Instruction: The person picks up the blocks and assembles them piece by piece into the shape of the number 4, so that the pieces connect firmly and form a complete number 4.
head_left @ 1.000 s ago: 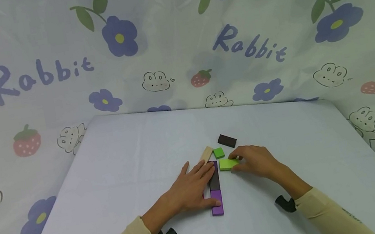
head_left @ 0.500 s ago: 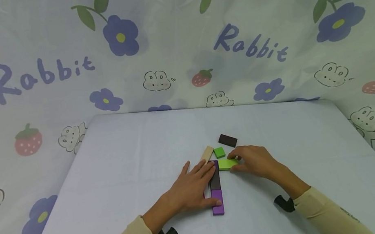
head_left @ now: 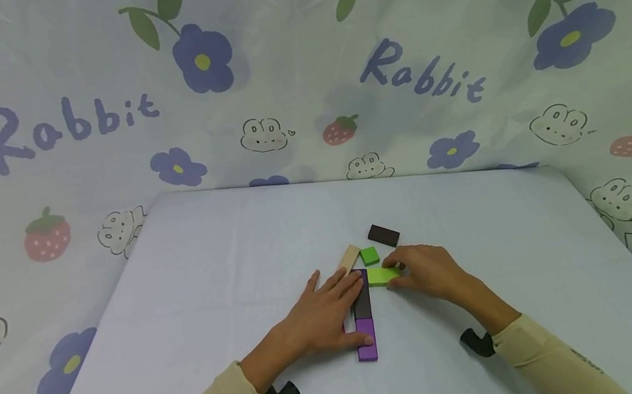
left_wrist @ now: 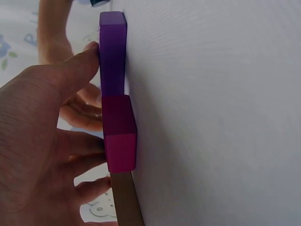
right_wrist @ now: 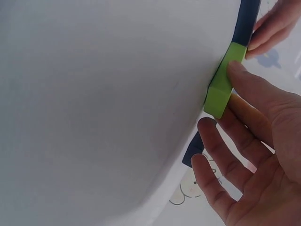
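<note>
- Lime-green block (head_left: 381,276) lies flat on the white table (head_left: 209,270), at mid-scene and a little right of centre, its left end meeting the right side of the dark grey block (head_left: 361,302) close to that block's far end.
- Right hand (head_left: 431,270) pinches the lime-green block by its right end, thumb on the near side and a finger on the far side; in the right wrist view its other fingers hang apart, just off the block.
- Left hand (head_left: 326,314) is spread wide, palm down, with fingertips resting on the far part of the dark grey block and the thumb touching the purple block (head_left: 367,350).
- Purple block and dark grey block run end to end in a line, purple on the near side.
- Magenta block (left_wrist: 121,136) sits under the left hand, just left of that line; the head view gives only a sliver of it.
- Tan block (head_left: 350,257) lies at a slant beyond the left hand's fingers, its near end hidden.
- Small green block (head_left: 370,256) lies just beyond the lime-green block, right of the tan block.
- Dark brown block (head_left: 384,236) lies farthest, angled, to the right.
- Patterned curtain (head_left: 282,70) hangs at the far side, with flowers, strawberries, rabbit faces and "Rabbit" lettering.
</note>
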### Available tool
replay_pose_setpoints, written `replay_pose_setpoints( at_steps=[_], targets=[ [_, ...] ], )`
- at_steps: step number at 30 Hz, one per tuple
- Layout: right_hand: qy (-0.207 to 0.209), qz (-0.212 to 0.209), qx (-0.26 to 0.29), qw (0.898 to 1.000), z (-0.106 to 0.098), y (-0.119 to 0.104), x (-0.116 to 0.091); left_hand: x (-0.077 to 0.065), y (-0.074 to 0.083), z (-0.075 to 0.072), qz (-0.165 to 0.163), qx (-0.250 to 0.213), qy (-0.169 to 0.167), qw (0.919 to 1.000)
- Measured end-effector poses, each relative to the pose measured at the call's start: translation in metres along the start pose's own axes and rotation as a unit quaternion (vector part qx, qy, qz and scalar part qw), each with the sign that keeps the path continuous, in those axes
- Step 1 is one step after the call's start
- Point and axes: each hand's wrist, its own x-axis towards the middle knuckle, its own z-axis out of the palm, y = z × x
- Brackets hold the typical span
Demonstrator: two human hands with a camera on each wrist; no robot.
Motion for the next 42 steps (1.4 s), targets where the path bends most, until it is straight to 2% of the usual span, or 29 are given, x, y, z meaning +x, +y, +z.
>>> replay_pose_setpoints(
  at_steps=[17, 24, 31, 35, 42],
  targets=[
    [0.004, -0.006, 0.004, 1.0, 0.002, 0.0, -0.002, 0.0, -0.001, -0.001, 0.007, -0.005, 0.004, 1.0],
    [0.012, -0.02, 0.01, 1.0, -0.001, -0.006, -0.012, 0.0, -0.001, 0.001, 0.007, -0.009, 0.006, 0.9999],
    [-0.032, -0.053, 0.045, 0.997, -0.004, -0.018, -0.027, 0.0, -0.001, 0.001, 0.004, -0.005, 0.006, 1.0],
    [-0.048, -0.078, 0.045, 0.995, -0.003, -0.022, -0.031, 0.0, -0.002, 0.0, 0.005, -0.004, 0.009, 0.9999],
    [-0.069, -0.098, 0.04, 0.992, 0.004, -0.024, -0.034, 0.0, -0.002, 0.002, 0.01, -0.01, 0.013, 0.9998]
  ],
)
